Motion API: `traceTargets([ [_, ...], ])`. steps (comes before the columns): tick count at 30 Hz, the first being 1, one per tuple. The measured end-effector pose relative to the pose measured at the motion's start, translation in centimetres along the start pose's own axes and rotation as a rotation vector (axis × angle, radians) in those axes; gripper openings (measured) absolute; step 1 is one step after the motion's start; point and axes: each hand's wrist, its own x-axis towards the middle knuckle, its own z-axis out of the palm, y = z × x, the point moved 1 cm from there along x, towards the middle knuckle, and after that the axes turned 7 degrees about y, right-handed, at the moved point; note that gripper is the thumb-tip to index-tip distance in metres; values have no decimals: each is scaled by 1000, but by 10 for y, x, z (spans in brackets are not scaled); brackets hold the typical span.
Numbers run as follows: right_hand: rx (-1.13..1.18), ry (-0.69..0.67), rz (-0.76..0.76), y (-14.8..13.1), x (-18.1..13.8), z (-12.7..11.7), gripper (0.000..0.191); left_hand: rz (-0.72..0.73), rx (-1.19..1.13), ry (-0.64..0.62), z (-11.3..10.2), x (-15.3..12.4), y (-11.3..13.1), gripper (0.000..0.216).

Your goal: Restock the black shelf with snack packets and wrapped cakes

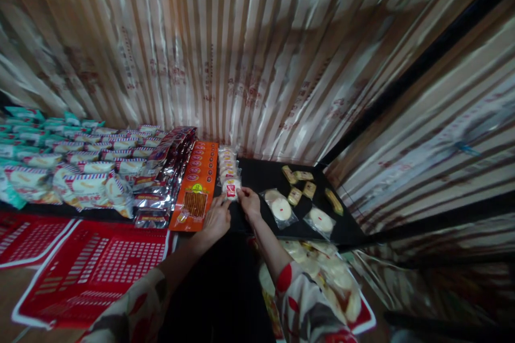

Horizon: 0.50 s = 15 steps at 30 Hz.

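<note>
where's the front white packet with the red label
In the head view, slightly left of and below centre, the white packet sits on the black shelf between the left hand and the right hand, just right of the orange packet.

The light is dim, with pale glare on the plastic sheeting (249,27) at twelve o'clock. At three and nine o'clock, edges look stretched and blurred.

A small white packet (230,189) with a red label is lying just below the centre-left of the frame, its label facing up, and is forming the near end of a row of similar white packets (227,162).
</note>
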Motion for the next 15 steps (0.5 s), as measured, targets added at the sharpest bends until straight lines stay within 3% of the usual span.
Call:
traceTargets([
  [7,-326,-11,-19,-21,-1,-2,33,1,6,-6,4,13,-7,41],
  [15,-281,45,-40,-26,-3,1,36,53,58,15,9,21,-12,39],
])
